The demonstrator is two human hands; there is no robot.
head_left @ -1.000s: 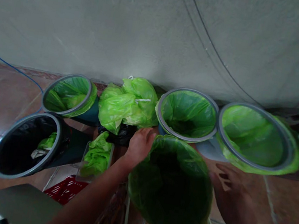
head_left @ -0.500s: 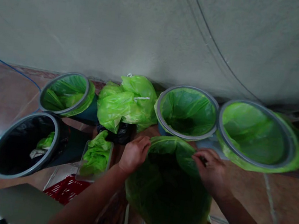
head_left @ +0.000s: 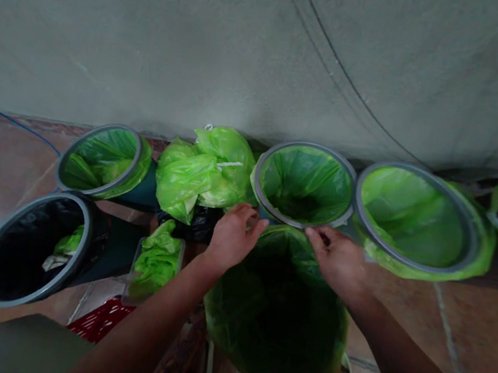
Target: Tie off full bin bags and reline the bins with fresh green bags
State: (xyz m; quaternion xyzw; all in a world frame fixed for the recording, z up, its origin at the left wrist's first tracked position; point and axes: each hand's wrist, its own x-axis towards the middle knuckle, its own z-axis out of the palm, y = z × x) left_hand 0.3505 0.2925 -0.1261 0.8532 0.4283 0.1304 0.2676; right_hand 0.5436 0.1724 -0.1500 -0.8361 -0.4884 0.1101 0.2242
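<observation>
Directly in front of me stands a bin lined with a translucent green bin liner, its mouth wide and dark inside. The liner is folded outward over the rim, and no grey ring shows on it. My left hand is at the far left of the rim, fingers curled over the liner and thumb on the inner side. At the far right of the rim, my right hand pinches the liner's edge between thumb and fingers. Just beyond both hands is another green-lined bin with a grey ring.
More green-lined bins line the wall. A black-lined bin leans at left. Tied green bags lie beside a clear tub of green liners. A red crate and a pale box are near left.
Both hands have moved along the far rim toward each other, and their grip on the liner has shifted. The view has swung slightly to the right.
</observation>
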